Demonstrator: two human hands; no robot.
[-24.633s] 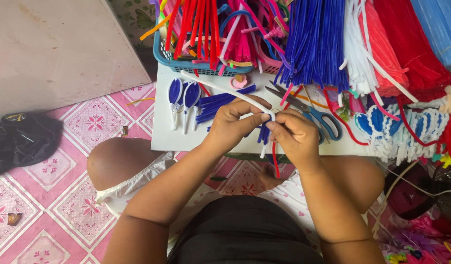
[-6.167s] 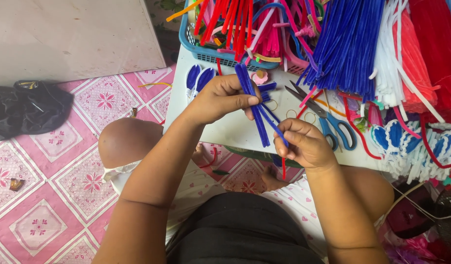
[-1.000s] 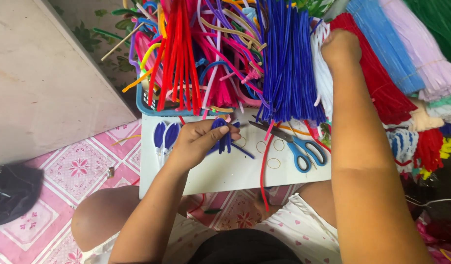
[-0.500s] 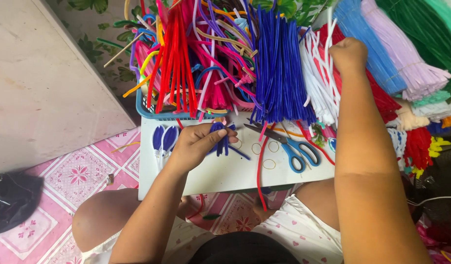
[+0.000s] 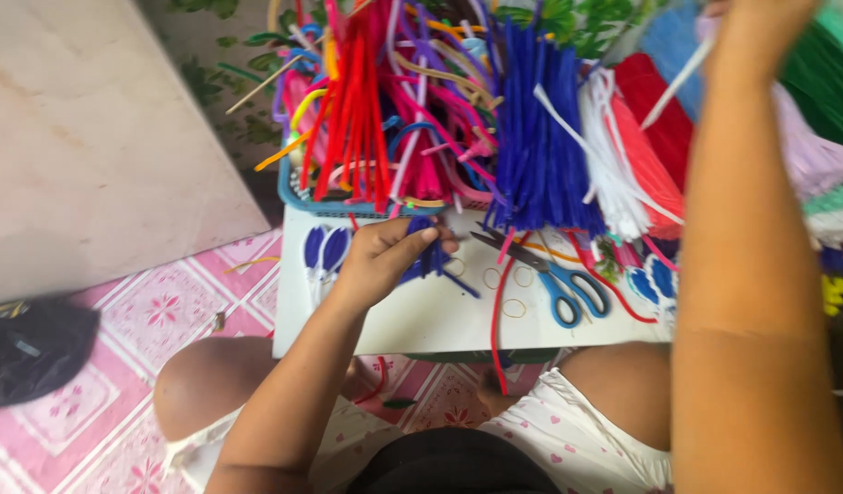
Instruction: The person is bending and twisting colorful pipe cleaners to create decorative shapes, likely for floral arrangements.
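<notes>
My left hand [image 5: 385, 258] rests on the white board [image 5: 421, 320] and pinches a small bunch of bent blue pipe cleaners [image 5: 428, 261]. Raised at the top right, my right hand [image 5: 760, 23] grips one white pipe cleaner [image 5: 675, 84], lifted clear of the white bundle [image 5: 609, 155]. A thick bundle of blue pipe cleaners [image 5: 540, 146] stands between the two hands. Blue-handled scissors [image 5: 554, 279] lie shut on the board, right of my left hand.
A blue basket [image 5: 298, 197] of red, pink and mixed pipe cleaners [image 5: 367, 110] sits behind the board. Finished blue loops [image 5: 323, 252] lie at the board's left. A red pipe cleaner [image 5: 499, 320] hangs over the front edge. A black bag [image 5: 28, 343] lies on the pink tiled floor.
My right hand has risen up and to the right, drawing one white pipe cleaner out of the bundle. The left hand has stayed on the blue piece.
</notes>
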